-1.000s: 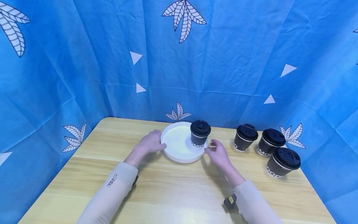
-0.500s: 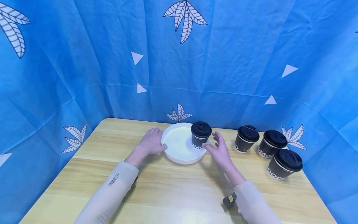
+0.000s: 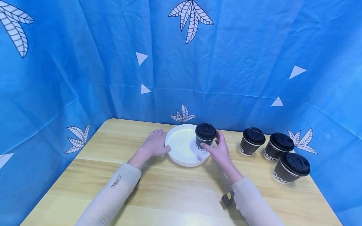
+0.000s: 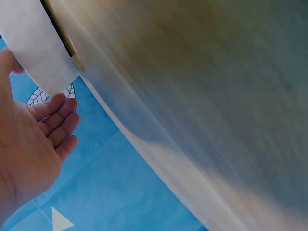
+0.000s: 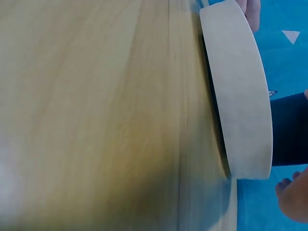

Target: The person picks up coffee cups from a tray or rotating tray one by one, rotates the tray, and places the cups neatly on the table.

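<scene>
A round white tray (image 3: pixel 181 147) lies on the wooden table near its back edge. My left hand (image 3: pixel 154 143) holds the tray's left side, thumb at the near rim; in the left wrist view, the loosely bent fingers (image 4: pixel 65 122) meet the tray's wall (image 4: pixel 41 45). On the tray's right part stands a dark paper coffee cup (image 3: pixel 200 142) with a black lid, upright. My right hand (image 3: pixel 220 152) grips this cup from the right, thumb across its front and fingers round its far side. The right wrist view cuts off most of the cup (image 5: pixel 291 130) and the hand (image 5: pixel 294 197).
Several more items share the table (image 3: pixel 169 191): three lidded coffee cups at right, one at the back (image 3: pixel 251 141), one beside it (image 3: pixel 278 146), and a larger one nearest me (image 3: pixel 291 168). A blue patterned curtain (image 3: pixel 240 62) surrounds the table's back and sides.
My right hand has left the tray's right rim, moved up to the cup and closed its fingers round it. The left hand stays on the tray. The view has shifted slightly.
</scene>
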Demonstrator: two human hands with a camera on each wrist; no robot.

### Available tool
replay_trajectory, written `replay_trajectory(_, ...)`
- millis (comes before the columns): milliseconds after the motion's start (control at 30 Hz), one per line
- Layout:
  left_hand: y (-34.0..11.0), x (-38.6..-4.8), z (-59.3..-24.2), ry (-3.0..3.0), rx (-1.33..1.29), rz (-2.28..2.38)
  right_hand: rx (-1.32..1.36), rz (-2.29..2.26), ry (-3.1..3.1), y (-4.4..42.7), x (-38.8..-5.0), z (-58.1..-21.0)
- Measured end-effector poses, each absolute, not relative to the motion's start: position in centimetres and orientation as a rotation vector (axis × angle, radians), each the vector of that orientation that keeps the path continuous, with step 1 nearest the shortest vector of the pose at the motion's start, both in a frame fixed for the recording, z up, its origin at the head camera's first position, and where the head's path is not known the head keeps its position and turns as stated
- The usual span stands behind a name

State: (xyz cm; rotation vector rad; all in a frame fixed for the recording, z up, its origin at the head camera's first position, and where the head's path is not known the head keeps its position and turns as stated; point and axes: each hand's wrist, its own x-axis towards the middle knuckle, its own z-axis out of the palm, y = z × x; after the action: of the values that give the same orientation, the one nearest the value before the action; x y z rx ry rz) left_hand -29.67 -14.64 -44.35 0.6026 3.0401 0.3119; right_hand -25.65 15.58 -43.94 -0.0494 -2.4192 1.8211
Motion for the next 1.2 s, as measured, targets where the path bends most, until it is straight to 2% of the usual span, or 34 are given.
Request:
replay_trajectory(500,-14.30,-29.66,-44.11,3.043,0.620,0.280,-0.138,1.736,-2.486,14.81,-26.31,-44.30)
replay_trajectory(1200,-14.43,-29.48,-44.08,3.049,0.620,0.286,-0.099,1.745,-2.462,14.75,-26.54,-44.65)
